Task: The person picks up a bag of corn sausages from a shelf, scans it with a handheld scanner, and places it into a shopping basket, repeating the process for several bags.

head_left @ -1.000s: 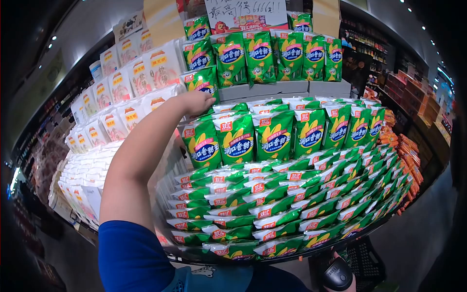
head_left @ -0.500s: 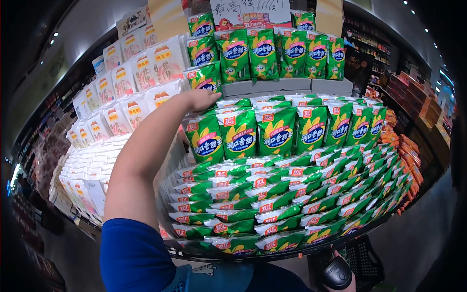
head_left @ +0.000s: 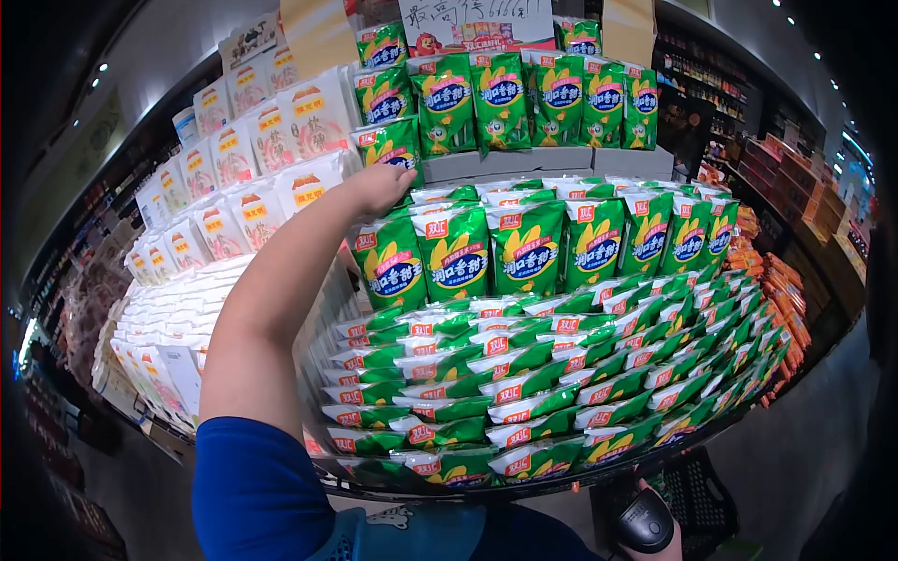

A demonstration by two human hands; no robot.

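Observation:
My left hand [head_left: 382, 190] reaches to the upper left of the green display, its fingers bent against the lower part of a green packet [head_left: 388, 145] that stands upright at the left end of the back row. Below it, a front row of upright green packets [head_left: 455, 254] stands over stacked layers of packets lying flat. At the bottom right, my right hand [head_left: 655, 533] is wrapped round a dark rounded device [head_left: 645, 522], mostly hidden under it.
White packets [head_left: 224, 229] fill the left side. Orange packets [head_left: 781, 299] hang at the right. A handwritten sign [head_left: 477, 23] stands at the back. A black basket [head_left: 702, 500] sits low at the right, beyond the display's dark front edge.
My left hand has shifted slightly left and up, its fingers more bent at the green packet. The view has moved a little. My right hand still holds the device.

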